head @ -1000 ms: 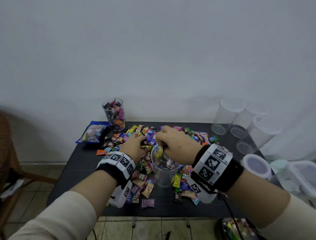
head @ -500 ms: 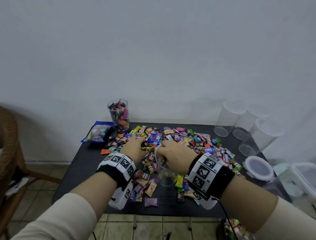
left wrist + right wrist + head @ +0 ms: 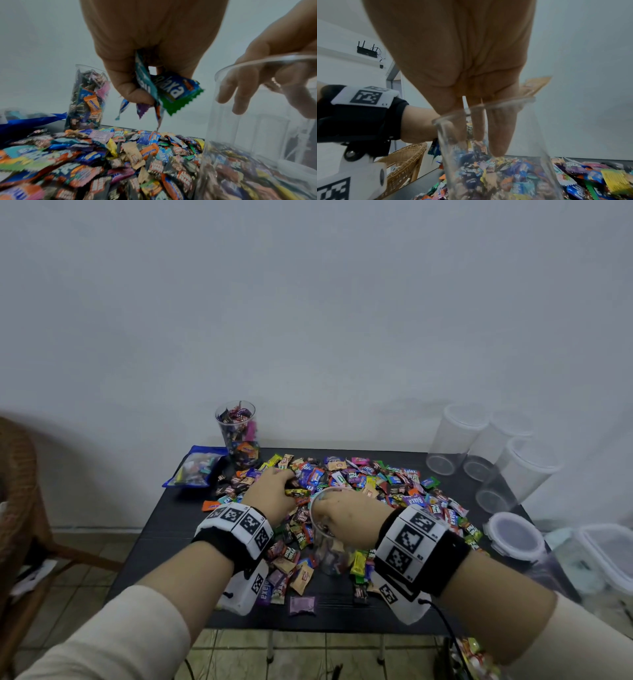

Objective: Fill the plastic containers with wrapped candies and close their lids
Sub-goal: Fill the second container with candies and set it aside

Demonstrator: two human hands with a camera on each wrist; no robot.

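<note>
At frame centre, the left hand [image 3: 152,54] clutched colourful wrapped candies [image 3: 173,93]; right hand [image 3: 346,508] fingers [image 3: 498,135] hung straight inside the clear plastic container [image 3: 330,546].

Plain domestic-looking room, used as a makeshift sorting station.

Bare white wall [image 3: 308,320] and tiled floor [image 3: 78,587]; a small black table [image 3: 164,546] stands against the wall. A wicker chair [image 3: 17,491] sits at its left. A router with antennas [image 3: 367,50] is mounted high on a side wall, cable hanging. Loose wrapped candies [image 3: 359,477] and clear lidded containers [image 3: 455,440] cover the table. No shelving, signage or industrial fittings in view.
</note>
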